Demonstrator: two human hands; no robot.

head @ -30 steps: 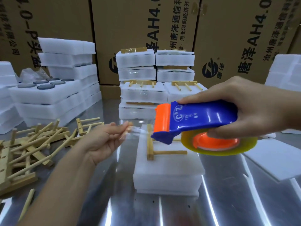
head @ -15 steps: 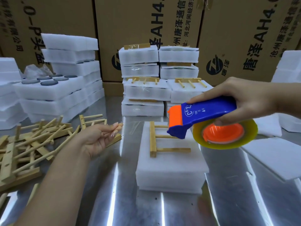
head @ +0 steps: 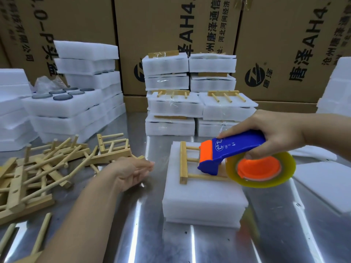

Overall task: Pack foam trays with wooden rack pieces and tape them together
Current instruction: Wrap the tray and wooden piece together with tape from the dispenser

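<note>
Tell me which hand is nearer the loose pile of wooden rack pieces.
Left. The left hand is just beside the pile of wooden rack pieces; the right hand grips the tape dispenser above the foam tray stack, farther off.

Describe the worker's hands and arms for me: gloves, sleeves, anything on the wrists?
No gloves on the left hand or right hand, and no ring shows. The left forearm and right forearm are unsleeved as far as the frame reaches, with no watch or band at either wrist.

The cardboard boxes point(head: 152, 25) showed "AH4" and "唐泽通信" in black print. The blue tape dispenser point(head: 241, 145) carried a "CZ" mark.
</note>
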